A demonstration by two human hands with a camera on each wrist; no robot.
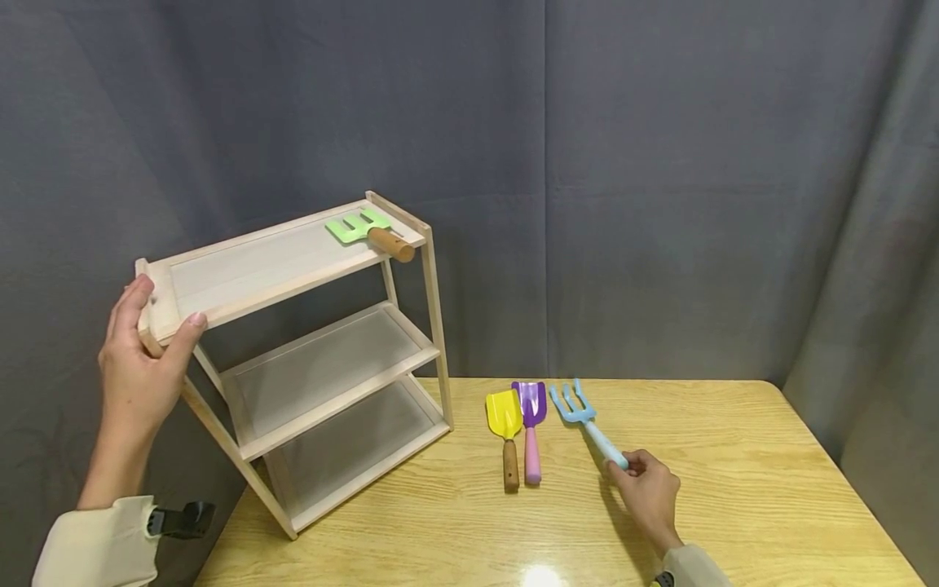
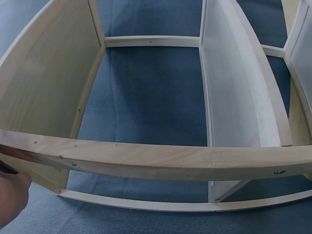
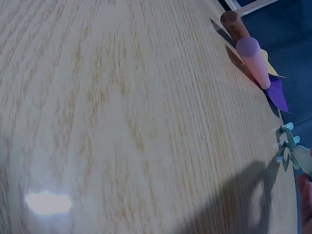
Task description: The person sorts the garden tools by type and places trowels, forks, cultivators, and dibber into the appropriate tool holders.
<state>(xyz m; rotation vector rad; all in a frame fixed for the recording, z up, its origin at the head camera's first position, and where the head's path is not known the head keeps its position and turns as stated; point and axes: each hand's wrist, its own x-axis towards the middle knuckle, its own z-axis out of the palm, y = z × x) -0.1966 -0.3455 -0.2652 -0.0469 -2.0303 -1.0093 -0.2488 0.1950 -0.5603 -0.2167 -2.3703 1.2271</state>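
At its upper left end, a three-tier wooden shelf [image 1: 249, 269] is gripped by my left hand [image 1: 139, 363], thumb over the front rail and fingers over the end piece. Part of that hand [image 2: 12, 197] shows beside the side frame [image 2: 170, 161] in the left wrist view. My right hand [image 1: 647, 493] pinches the handle end of a light blue hand fork [image 1: 604, 443], whose tines point toward the back edge of the table; the handle is raised, with its shadow below. On the top tier lies a green hand fork [image 1: 354, 227], its wooden handle jutting past the front rail.
Left of the blue fork, a yellow shovel [image 1: 504, 414] with a wooden handle and a purple shovel [image 1: 531, 403] with a pink handle lie side by side on the wooden table [image 1: 411, 522]. A grey curtain [image 1: 660, 179] hangs behind the table.
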